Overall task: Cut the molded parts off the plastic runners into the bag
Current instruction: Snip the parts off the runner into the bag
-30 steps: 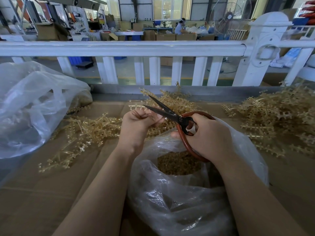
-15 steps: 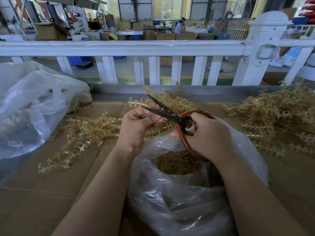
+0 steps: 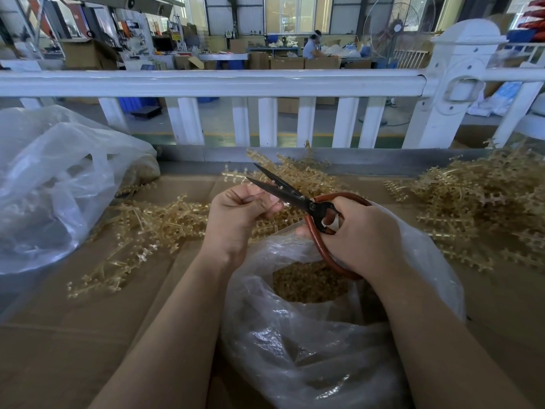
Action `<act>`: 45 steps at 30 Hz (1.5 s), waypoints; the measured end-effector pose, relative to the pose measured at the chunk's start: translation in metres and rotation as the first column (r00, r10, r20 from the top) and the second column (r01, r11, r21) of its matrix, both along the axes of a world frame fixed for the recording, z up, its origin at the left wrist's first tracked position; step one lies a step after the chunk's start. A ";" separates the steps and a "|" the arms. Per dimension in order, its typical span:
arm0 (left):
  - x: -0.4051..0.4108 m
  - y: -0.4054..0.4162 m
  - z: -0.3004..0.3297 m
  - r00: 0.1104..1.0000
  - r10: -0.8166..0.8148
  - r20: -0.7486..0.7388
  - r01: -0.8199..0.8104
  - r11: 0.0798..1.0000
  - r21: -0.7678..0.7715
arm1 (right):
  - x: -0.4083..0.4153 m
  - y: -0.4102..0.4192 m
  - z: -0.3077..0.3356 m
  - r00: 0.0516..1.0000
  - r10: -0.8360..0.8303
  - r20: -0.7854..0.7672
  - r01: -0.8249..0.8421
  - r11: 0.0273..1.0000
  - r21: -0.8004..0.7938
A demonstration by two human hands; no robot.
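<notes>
Two bare hands work over one clear plastic bag point(image 3: 309, 358) standing open on the cardboard-covered tabletop point(image 3: 59, 349), with a heap of small cut amber parts point(image 3: 309, 283) lying inside it. The left hand point(image 3: 236, 214) has its fingers curled round a thin, nearly clear runner point(image 3: 259, 197), pinching it just above the bag's mouth. The right hand point(image 3: 362, 234) grips one pair of scissors point(image 3: 298, 199) by their reddish-brown handle loops, the dark blades parted and pointing up-left, with the runner at the blades. Three loose piles of amber runners lie on the tabletop: one to the left point(image 3: 138, 228), one behind the hands point(image 3: 298, 175), and a larger one at the right point(image 3: 477, 202). A second clear bag point(image 3: 53, 184) slumps at the far left edge. A white railing point(image 3: 224, 82) runs across behind the tabletop, its post point(image 3: 460, 81) at the right. Beyond it are cardboard boxes point(image 3: 88, 54), a standing fan point(image 3: 396, 31) and a seated person point(image 3: 312, 47). No writing can be read.
</notes>
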State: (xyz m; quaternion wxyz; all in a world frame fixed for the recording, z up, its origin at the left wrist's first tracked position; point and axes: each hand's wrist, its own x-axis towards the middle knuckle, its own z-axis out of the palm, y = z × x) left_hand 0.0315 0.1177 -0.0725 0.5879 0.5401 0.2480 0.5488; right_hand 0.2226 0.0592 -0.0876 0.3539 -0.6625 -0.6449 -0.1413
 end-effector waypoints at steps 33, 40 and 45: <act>0.003 -0.004 0.003 0.988 0.030 -0.152 -0.010 0.991 0.130 | 0.002 0.001 0.000 1.000 -0.008 0.019 0.009 0.999 -0.054; 0.004 -0.001 0.000 0.998 -0.026 -0.064 0.029 0.998 0.049 | 0.001 0.000 0.000 1.000 -0.016 -0.005 0.016 1.000 -0.019; 0.002 0.000 0.001 0.994 -0.098 0.041 0.099 0.995 -0.019 | 0.002 -0.001 0.001 0.999 0.009 -0.033 -0.009 1.000 0.001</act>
